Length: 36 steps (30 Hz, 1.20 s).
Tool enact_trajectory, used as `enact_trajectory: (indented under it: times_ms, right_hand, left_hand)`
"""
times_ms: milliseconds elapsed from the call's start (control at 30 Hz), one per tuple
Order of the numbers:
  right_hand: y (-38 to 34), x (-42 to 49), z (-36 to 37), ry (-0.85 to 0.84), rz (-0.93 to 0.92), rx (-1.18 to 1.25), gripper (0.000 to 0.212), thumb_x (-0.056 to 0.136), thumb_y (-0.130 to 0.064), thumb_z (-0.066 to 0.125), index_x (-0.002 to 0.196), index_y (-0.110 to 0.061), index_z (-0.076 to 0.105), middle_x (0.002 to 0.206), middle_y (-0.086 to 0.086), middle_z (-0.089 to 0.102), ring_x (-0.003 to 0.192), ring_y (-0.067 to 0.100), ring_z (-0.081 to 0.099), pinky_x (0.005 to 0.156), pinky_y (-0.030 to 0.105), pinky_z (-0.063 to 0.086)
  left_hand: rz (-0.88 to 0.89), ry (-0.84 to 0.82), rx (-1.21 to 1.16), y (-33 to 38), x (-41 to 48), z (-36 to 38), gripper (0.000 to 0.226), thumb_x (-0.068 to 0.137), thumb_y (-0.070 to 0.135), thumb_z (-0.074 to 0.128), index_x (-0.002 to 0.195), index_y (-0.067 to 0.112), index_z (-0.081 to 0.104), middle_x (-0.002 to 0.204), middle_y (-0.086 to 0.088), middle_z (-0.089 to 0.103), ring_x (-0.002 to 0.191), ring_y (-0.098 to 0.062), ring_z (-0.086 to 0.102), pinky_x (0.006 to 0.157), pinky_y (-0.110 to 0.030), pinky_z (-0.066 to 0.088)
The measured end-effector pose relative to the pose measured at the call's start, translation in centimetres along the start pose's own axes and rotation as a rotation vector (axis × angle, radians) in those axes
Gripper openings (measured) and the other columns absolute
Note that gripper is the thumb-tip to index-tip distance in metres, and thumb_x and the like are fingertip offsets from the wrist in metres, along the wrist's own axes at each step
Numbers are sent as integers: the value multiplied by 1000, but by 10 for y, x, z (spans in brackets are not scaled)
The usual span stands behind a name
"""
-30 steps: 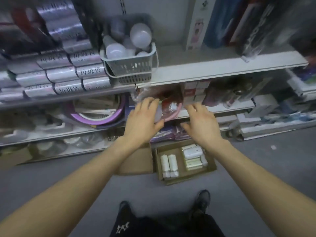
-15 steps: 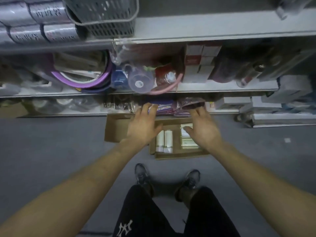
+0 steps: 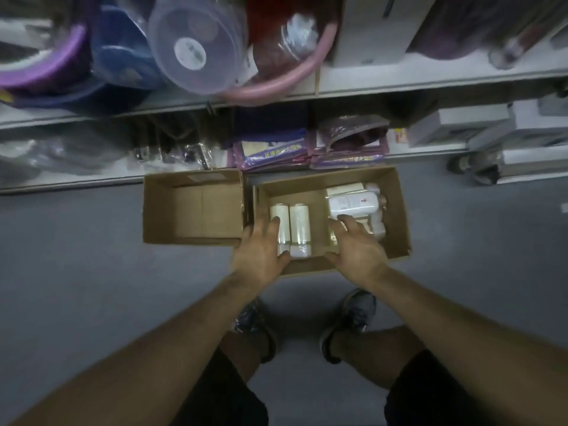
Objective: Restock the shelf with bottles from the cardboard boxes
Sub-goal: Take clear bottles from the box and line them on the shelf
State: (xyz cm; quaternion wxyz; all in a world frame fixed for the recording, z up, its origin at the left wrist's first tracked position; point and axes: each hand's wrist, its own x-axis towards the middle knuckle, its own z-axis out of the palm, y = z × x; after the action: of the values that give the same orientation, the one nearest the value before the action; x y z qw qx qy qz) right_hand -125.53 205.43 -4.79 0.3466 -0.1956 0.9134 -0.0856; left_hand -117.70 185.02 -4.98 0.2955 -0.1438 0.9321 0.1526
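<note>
Bottles [image 3: 299, 229]: two smooth white cylinders, side by side in cardboard box [image 3: 398, 216] on the floor, long axes running toward the shelf [image 3: 399, 83], caps probably nearest the person. Left hand [image 3: 261, 250] over the left one, fingers loose, gripping nothing. Right hand [image 3: 356, 247] spread, relaxed, beside white heap [image 3: 353, 202].

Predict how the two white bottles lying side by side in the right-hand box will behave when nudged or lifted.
Round and lying on their sides, the two white bottles would probably roll across the bare floor of the cardboard box if nudged. Their surface looks shiny, so they may be slippery; a full wrap of the fingers seems wiser. They look rigid, unlikely to flop.
</note>
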Motion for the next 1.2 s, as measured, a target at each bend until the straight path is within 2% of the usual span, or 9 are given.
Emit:
enact_trajectory:
  times_ms: [100,300,433,567,767,900,1033,1133,1200]
  right_hand:
    - [12,41,47,-42,4,30,78,97,-37,72,162,-20,31,166,8,30,146,32,42,115,46,43]
    - [38,124,140,-110,-12,60,83,94,-34,76,163,-21,30,169,8,26,150,32,40,121,46,40]
    - [54,175,190,-149,-12,48,87,93,-38,76,164,-25,27,170,7,23,153,32,35,120,47,42]
    - [68,223,226,-163,-36,36,91,95,-41,75,167,-28,21,174,8,12,157,34,29,123,49,39]
    - [77,267,259,-161,-137,8,76,102,-47,60,167,-43,20,178,-5,-7,162,31,13,124,50,35]
    - [81,279,273,-153,-200,-59,68,102,-34,50,164,-48,25,177,-12,-14,163,27,7,124,52,33]
    - [95,282,272,-118,-304,-256,79,95,-14,50,163,-47,25,177,-7,-18,164,27,-5,126,54,25]
    - [111,284,268,-79,-420,-439,84,91,-3,47,164,-37,24,178,0,-15,164,31,-8,128,55,18]
    - [121,288,268,-42,-485,-527,76,91,-2,40,161,-29,28,179,1,-10,165,32,-6,130,55,13]
  left_hand:
    - [-9,-52,-31,-15,36,57,82,98,46,68,162,20,25,166,-9,26,147,-36,38,114,-54,48]
    - [-1,-106,-44,-42,118,151,91,95,46,71,167,25,19,166,-9,25,149,-37,36,116,-54,45]
    - [-6,-119,-68,-56,164,196,94,95,48,71,168,25,16,169,-9,21,148,-39,34,117,-54,43]
    - [-33,-93,-172,-61,206,230,94,94,42,73,168,25,18,169,-10,20,150,-40,32,118,-55,42]
    - [-121,-89,-289,-69,246,275,91,95,39,74,167,23,22,172,-12,16,153,-42,31,119,-54,38]
    - [-160,-96,-337,-69,259,295,86,97,33,71,167,22,23,173,-14,8,149,-44,39,118,-51,41]
    - [-145,-70,-312,-67,266,303,79,98,32,66,166,25,27,173,-14,2,140,-47,49,116,-54,46]
    - [-47,-53,-167,-71,265,304,68,100,36,53,165,30,32,173,-17,1,142,-48,43,120,-53,40]
    - [70,-36,24,-75,265,306,68,101,29,51,166,31,31,173,-20,1,144,-48,37,122,-51,35]
